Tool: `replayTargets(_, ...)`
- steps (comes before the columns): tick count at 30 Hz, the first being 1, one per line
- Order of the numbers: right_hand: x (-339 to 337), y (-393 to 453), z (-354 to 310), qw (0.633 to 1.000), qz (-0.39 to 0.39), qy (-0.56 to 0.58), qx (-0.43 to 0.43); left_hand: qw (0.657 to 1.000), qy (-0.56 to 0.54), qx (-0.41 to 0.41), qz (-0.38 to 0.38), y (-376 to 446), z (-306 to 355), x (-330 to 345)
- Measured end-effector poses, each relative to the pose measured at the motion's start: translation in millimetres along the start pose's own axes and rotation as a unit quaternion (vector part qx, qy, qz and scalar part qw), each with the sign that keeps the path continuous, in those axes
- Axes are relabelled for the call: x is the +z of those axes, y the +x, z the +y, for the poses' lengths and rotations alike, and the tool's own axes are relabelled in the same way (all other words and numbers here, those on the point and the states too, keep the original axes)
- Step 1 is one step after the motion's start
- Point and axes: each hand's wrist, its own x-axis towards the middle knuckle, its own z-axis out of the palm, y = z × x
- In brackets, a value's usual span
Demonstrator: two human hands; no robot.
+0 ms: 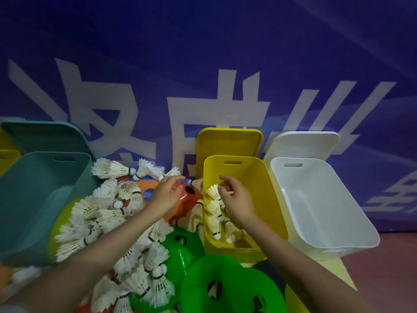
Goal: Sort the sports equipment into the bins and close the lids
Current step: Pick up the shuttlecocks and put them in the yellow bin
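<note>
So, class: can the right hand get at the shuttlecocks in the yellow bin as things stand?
Probably yes: the right hand is over the open yellow bin, its lid propped behind, nothing covering the shuttlecocks.

Blue backdrop banner (203, 53) behind the bins carries large white Chinese characters, cropped and partly hidden; not legible with certainty. No other readable markings visible.

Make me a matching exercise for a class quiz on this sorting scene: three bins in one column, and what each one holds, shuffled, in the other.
Things:
1. yellow bin
2. white bin
3. teal bin

Contents:
A. nothing visible, just to the right of the yellow one
B. several shuttlecocks
C. nothing visible, left of the pile

Pairs: 1-B, 2-A, 3-C. The shuttlecocks lie under the right hand.
</note>
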Motion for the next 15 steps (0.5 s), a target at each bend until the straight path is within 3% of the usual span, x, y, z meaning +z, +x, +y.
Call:
replayTargets(7, 89.1, -22.4, -39.2, 0.992, -0.106, 0.040, -0.052, 0.998, 0.027, -0.012, 0.058, -62.8, -55.7, -97.3)
replayTargets(11, 130.7, -31.8, -36.1, 0.976, -0.193, -0.089, -0.058, 0.994, 0.102, -0.026, 0.024, -93.0, -92.2, -119.8)
replayTargets(15, 145.4, -41.3, -21.0, 0.920, -0.284, -0.235, -0.131, 0.983, 0.168, 0.028, -0.069, -110.9, -118.8, -128.7)
